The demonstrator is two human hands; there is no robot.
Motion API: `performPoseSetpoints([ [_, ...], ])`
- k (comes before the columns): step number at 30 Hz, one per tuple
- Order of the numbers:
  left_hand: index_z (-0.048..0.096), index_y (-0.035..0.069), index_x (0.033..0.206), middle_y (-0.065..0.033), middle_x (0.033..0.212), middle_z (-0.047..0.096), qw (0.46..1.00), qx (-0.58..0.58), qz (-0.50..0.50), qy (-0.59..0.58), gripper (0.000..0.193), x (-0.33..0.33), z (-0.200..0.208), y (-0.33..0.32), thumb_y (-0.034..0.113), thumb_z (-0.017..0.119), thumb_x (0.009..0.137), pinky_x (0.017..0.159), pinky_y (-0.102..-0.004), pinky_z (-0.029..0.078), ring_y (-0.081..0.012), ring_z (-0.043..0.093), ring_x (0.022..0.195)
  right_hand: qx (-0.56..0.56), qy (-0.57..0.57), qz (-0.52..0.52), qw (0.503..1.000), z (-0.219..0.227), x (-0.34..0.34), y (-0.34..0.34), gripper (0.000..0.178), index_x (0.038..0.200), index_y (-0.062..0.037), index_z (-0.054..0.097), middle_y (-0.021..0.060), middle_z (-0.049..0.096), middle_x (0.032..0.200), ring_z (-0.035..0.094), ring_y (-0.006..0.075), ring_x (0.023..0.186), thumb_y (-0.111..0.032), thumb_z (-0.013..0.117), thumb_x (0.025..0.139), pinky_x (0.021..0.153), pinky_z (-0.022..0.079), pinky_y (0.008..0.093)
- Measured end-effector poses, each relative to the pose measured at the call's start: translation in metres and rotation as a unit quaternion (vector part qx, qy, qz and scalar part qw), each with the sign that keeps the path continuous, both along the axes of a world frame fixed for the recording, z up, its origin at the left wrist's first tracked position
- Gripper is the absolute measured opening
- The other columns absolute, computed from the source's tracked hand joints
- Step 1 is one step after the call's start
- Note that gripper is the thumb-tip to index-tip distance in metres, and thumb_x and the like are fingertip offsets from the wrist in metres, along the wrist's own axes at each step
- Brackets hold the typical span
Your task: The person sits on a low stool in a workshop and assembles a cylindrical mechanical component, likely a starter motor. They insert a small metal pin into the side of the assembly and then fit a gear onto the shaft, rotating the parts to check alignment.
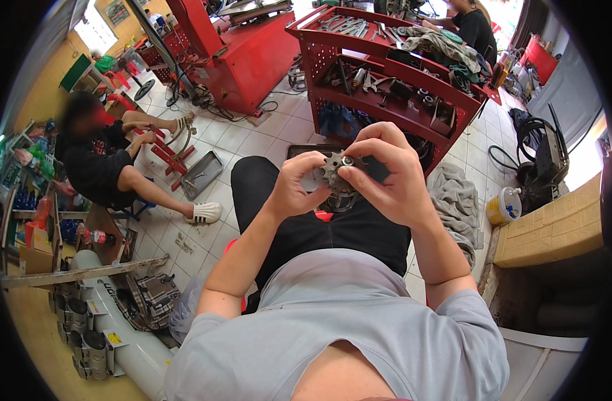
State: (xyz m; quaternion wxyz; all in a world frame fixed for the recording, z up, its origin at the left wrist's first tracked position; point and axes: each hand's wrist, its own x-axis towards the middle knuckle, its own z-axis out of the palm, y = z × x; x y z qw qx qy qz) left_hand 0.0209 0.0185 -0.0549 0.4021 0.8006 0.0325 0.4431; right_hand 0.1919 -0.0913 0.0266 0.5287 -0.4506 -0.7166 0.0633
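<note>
Both hands meet above the lap, holding a small toothed sprocket (334,172). The left hand (294,187) clamps its left rim, seemingly to steady it; the right hand (386,175) pinches its right edge, fingertips near a small ring. A red tool cart (386,73) stands beyond.

Both hands are up over the lap: the left hand (294,189) pinches a small toothed metal sprocket (333,173) from its left side while the right hand (388,175) curls over the top, fingertips on its right edge. Just beyond the knees sits a red tool cart (386,73) loaded with wrenches and rags, with a grey cloth (455,200) on the tiled floor beside it. To the left, another person (105,160) in black sits low on the floor.
</note>
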Motion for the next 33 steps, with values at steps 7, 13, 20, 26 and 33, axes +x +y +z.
performPoseSetpoints([
  [7,0.060,0.000,0.096,-0.0098,0.096,0.061,0.991,-0.126,0.001,-0.032,0.029,0.005,-0.002,-0.008,-0.001,0.065,0.068,0.077,-0.0284,0.046,-0.0189,0.059,0.086,0.000,0.002,0.007,1.000,-0.001,-0.001,0.001,0.020,0.087,-0.0041,0.065,0.0071,0.057,0.089,0.053,0.0244,0.085,-0.013,0.074,0.072,0.081,0.038,0.0360],
  [13,0.060,0.000,0.094,-0.0067,0.097,0.059,0.985,-0.152,0.062,-0.056,0.024,0.010,-0.007,-0.003,-0.004,0.062,0.070,0.080,-0.0267,0.045,-0.0144,0.056,0.089,0.002,-0.007,0.012,1.000,-0.001,-0.003,-0.002,0.020,0.088,-0.0051,0.065,0.0066,0.056,0.089,0.053,0.0238,0.084,-0.013,0.074,0.072,0.080,0.037,0.0355],
  [20,0.062,-0.003,0.087,-0.0048,0.087,0.061,0.984,-0.177,0.033,-0.004,0.017,0.007,-0.007,-0.006,-0.002,0.064,0.070,0.079,-0.0257,0.044,-0.0130,0.057,0.085,0.004,-0.006,0.015,1.000,0.001,-0.002,-0.002,0.020,0.087,-0.0052,0.065,0.0063,0.056,0.088,0.053,0.0236,0.084,-0.013,0.075,0.071,0.080,0.037,0.0358],
  [26,0.064,-0.004,0.097,-0.0078,0.099,0.060,0.968,-0.239,-0.068,-0.001,0.024,0.003,-0.007,-0.007,-0.001,0.061,0.073,0.087,-0.0289,0.042,-0.0152,0.055,0.095,0.009,0.000,-0.002,1.000,0.002,-0.001,-0.002,0.020,0.087,-0.0046,0.065,0.0068,0.057,0.089,0.054,0.0237,0.085,-0.012,0.074,0.071,0.081,0.038,0.0358],
  [33,0.059,0.000,0.111,-0.0073,0.110,0.056,0.954,-0.227,-0.192,0.030,0.040,0.001,0.002,-0.017,0.014,0.067,0.075,0.093,-0.0316,0.038,-0.0162,0.051,0.105,0.010,0.008,-0.001,1.000,0.002,-0.001,-0.003,0.019,0.087,-0.0043,0.065,0.0064,0.057,0.089,0.054,0.0233,0.085,-0.011,0.074,0.071,0.081,0.038,0.0355],
])
